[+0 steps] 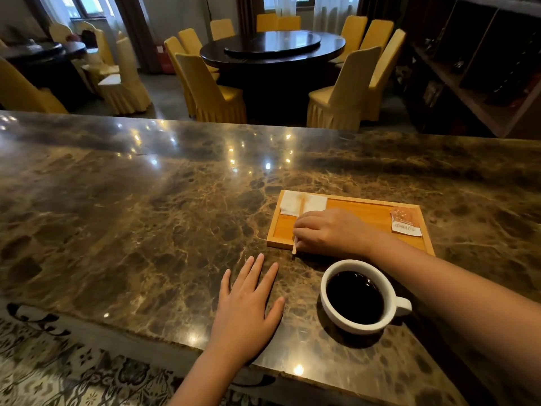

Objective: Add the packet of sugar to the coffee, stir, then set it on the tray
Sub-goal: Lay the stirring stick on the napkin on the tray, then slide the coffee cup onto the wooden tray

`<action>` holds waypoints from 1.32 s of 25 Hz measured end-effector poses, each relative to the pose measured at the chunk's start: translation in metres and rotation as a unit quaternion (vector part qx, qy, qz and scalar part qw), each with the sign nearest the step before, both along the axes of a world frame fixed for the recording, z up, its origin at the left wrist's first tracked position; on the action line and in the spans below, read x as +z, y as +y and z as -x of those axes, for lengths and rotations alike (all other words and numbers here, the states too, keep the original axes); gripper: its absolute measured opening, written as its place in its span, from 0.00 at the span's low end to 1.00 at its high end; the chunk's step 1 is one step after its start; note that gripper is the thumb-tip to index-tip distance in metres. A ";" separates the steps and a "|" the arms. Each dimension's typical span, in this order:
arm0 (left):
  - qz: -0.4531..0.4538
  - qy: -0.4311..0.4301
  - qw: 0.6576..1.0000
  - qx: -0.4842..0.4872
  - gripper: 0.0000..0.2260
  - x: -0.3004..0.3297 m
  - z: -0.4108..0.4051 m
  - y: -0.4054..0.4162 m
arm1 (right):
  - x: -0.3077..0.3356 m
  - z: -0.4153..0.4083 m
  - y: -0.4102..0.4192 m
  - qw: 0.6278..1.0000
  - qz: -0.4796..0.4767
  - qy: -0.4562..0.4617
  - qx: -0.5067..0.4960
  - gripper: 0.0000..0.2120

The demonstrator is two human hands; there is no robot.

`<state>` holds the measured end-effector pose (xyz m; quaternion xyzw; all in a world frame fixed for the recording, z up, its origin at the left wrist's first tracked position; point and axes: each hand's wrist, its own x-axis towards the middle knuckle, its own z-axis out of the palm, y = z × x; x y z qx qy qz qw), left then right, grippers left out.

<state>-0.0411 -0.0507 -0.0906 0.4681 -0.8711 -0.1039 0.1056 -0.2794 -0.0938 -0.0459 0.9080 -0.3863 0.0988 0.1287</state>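
Note:
A white cup of black coffee (pixel 356 297) stands on the marble counter, handle to the right, just in front of a wooden tray (pixel 363 210). An orange sugar packet (pixel 405 221) lies at the tray's right end. A thin wooden stir stick (pixel 300 210) lies across a white napkin (pixel 316 204) at the tray's left end. My right hand (pixel 330 231) rests over the tray's left part with its fingers closed on the stick's near end. My left hand (pixel 248 300) lies flat on the counter, left of the cup, fingers spread and holding nothing.
The marble counter (pixel 146 206) stretches far to the left and back, with its near edge just below my left wrist. Beyond it stand a round dark table (pixel 272 51) with yellow-covered chairs (pixel 210 89), and dark shelves (pixel 474 68) at the right.

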 end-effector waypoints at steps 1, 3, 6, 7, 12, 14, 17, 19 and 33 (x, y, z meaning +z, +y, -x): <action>0.000 -0.002 1.000 -0.001 0.28 0.000 0.000 0.000 | 0.001 0.001 0.001 1.000 -0.004 0.003 -0.008 0.16; 0.001 0.001 1.000 -0.002 0.28 -0.001 -0.001 0.000 | 0.006 0.005 0.003 1.000 0.000 0.009 -0.024 0.16; 0.004 0.014 1.000 -0.005 0.28 -0.002 -0.001 0.000 | 0.023 0.018 0.016 0.998 0.017 0.012 -0.060 0.15; 0.005 0.016 1.000 -0.005 0.29 -0.002 -0.001 -0.001 | 0.030 0.023 0.025 0.996 0.023 0.013 -0.081 0.15; 0.010 0.025 1.000 -0.014 0.30 -0.004 -0.002 -0.002 | 0.038 0.032 0.100 0.939 0.001 -0.204 -0.279 0.11; 0.013 0.023 0.999 -0.018 0.30 -0.006 -0.002 -0.002 | 0.029 0.026 0.136 0.885 -0.069 -0.308 -0.343 0.12; 0.015 0.019 0.999 -0.022 0.30 -0.007 -0.002 -0.003 | 0.013 0.011 0.174 0.833 -0.110 -0.377 -0.390 0.11; 0.018 0.018 0.999 -0.025 0.30 -0.007 -0.002 -0.004 | 0.005 0.004 0.185 0.802 -0.122 -0.418 -0.408 0.10; 0.016 0.029 0.999 -0.040 0.24 -0.006 -0.002 -0.004 | -0.009 -0.022 0.192 0.647 -0.250 -0.609 -0.385 0.10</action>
